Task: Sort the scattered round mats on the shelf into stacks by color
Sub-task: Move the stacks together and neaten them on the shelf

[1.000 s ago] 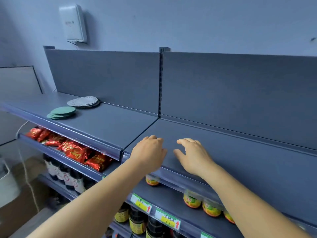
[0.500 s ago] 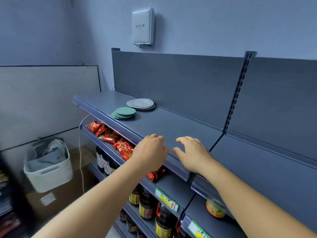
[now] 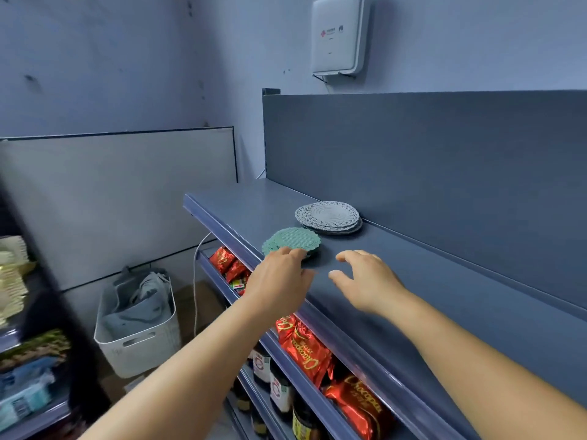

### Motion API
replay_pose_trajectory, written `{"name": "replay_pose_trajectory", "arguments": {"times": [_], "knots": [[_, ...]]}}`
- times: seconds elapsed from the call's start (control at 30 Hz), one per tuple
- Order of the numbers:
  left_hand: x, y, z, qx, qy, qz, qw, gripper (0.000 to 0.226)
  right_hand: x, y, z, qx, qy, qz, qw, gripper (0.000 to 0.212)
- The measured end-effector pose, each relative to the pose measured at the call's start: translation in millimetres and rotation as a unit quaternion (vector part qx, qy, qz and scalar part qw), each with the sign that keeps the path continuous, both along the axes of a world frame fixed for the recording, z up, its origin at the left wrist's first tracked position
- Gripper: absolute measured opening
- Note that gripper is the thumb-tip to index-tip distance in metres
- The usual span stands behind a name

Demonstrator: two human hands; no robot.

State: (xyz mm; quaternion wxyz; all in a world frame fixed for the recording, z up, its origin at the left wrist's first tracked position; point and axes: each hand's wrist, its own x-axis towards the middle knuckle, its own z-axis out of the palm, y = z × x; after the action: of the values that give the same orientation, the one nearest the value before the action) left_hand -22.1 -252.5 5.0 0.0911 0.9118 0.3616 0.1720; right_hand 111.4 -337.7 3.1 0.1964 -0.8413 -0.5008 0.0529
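Note:
On the dark blue top shelf [image 3: 413, 281] lie two stacks of round lacy mats. The green stack [image 3: 292, 241] is near the shelf's front edge. The grey stack [image 3: 327, 215] sits behind it against the back panel. My left hand [image 3: 279, 281] reaches over the front edge, and its fingertips overlap the near rim of the green stack. Whether they touch it I cannot tell. My right hand [image 3: 365, 281] hovers over bare shelf just right of the green stack, fingers spread, holding nothing.
Red snack bags [image 3: 301, 344] fill the shelf below, with dark bottles [image 3: 279, 392] lower down. A white basket [image 3: 139, 328] with cloth stands on the floor at left. A white box [image 3: 340, 33] hangs on the wall above. Another rack [image 3: 19, 344] is at far left.
The view has swung left along the shelf. Both hands have come much closer to the two stacks, and the left hand now reaches the green stack.

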Motion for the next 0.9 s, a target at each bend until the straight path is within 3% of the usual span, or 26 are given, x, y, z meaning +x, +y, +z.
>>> {"name": "replay_pose_trajectory", "arguments": {"times": [0.3,0.53,0.8,0.9], "knots": [[18,94,-13,-0.055,-0.004,0.014,0.998,0.052,4,85,-12,0.003,0.054,-0.049,0.997,0.055],[39,148,-13,-0.063,0.051,-0.022,0.996,0.043,-3,131,-15,0.017,0.117,-0.166,0.979,0.041],[53,183,3,-0.228,0.058,-0.07,0.97,0.045,-2,149,-17,0.09,0.254,-0.252,0.93,0.047],[53,190,6,-0.298,0.043,-0.086,0.95,0.04,-3,150,-12,0.096,0.296,-0.242,0.919,0.029]]}}
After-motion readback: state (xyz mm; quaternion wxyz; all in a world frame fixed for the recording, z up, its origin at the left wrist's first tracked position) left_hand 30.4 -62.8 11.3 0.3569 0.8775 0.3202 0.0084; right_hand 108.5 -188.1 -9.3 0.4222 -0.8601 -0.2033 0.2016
